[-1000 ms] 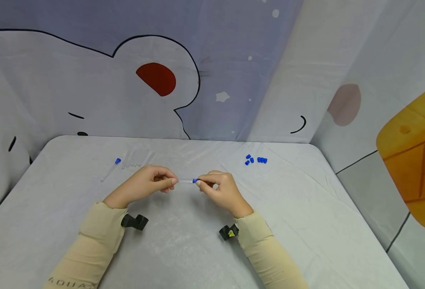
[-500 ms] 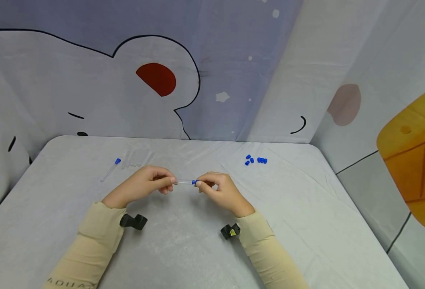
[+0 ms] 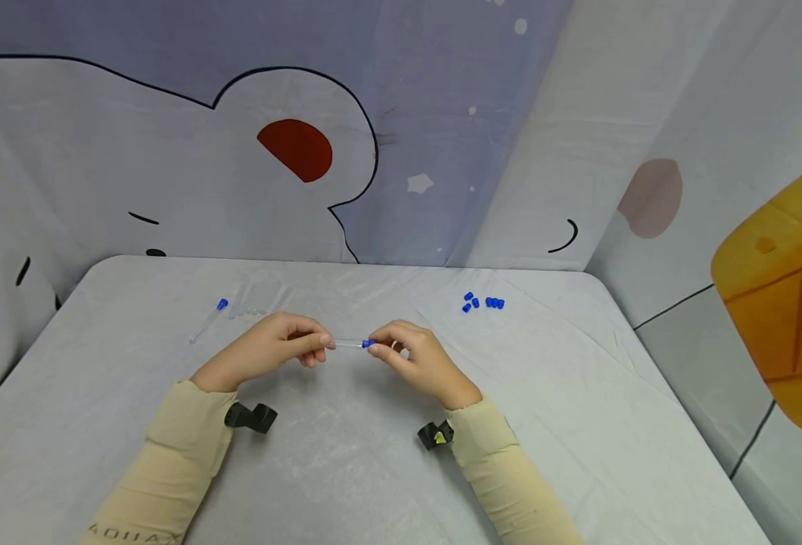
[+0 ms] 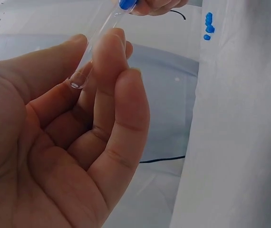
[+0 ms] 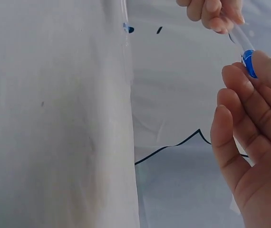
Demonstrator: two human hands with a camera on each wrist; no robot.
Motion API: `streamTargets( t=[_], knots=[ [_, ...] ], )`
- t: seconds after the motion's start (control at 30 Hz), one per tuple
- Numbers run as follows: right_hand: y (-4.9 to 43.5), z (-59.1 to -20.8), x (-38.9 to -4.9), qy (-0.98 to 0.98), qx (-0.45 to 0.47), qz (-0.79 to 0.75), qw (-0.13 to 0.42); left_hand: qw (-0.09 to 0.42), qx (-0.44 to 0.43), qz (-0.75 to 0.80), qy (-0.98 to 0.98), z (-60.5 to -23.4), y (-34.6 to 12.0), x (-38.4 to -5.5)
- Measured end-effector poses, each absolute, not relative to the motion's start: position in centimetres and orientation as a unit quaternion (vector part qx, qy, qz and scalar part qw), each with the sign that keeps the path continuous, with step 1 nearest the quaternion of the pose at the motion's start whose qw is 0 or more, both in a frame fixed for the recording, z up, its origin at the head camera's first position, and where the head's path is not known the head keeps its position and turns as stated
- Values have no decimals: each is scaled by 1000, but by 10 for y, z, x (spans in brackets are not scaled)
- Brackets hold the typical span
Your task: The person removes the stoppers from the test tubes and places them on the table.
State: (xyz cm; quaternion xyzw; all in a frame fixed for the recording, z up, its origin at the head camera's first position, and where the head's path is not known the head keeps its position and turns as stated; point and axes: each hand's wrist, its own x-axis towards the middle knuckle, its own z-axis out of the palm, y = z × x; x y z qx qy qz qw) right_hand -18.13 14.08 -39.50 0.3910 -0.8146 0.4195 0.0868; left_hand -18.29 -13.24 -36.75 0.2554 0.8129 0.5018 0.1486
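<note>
A clear test tube (image 3: pixel 349 344) is held sideways above the table between both hands. My left hand (image 3: pixel 275 348) pinches its rounded closed end between thumb and fingers; that end shows by the thumb in the left wrist view. At the tube's other end sits a blue cap (image 3: pixel 366 344), gripped by the thumb and index finger of my right hand (image 3: pixel 423 359). In the right wrist view, the right thumb covers part of the blue cap (image 5: pixel 249 64), while the other fingers are loosely bent.
On the white-covered table (image 3: pixel 387 469), a capped test tube (image 3: pixel 209 321) lies at the left. Several uncapped clear tubes (image 3: pixel 256 297) lie beside it, behind my left hand. Several loose blue caps (image 3: pixel 494 302) are grouped at the back right. A printed cloth wall (image 3: pixel 435 136) rises behind the table.
Both hands have stayed nearly in place, with the tube shifting very slightly left and down. The right fingers have moved a little on the cap, so more of it shows.
</note>
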Motion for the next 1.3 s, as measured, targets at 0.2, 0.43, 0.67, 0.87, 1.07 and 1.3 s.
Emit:
streamTargets(
  t=[0.2, 0.43, 0.67, 0.87, 1.07, 1.3],
  knots=[
    [142, -394, -181, -813, 401, 415, 79, 154, 257, 503, 811, -367, -132, -183],
    [144, -391, -180, -803, 411, 428, 56, 158, 265, 501, 809, -367, -133, -184],
    [145, -390, -181, -796, 421, 432, 49, 169, 273, 501, 804, -367, -135, -184],
    [146, -390, -183, -789, 432, 436, 42, 170, 277, 498, 804, -366, -136, -183],
    [145, -393, -182, -795, 407, 446, 55, 167, 267, 499, 807, -365, -135, -183],
    [141, -395, -179, -808, 376, 443, 96, 157, 252, 496, 816, -365, -134, -181]
  ],
)
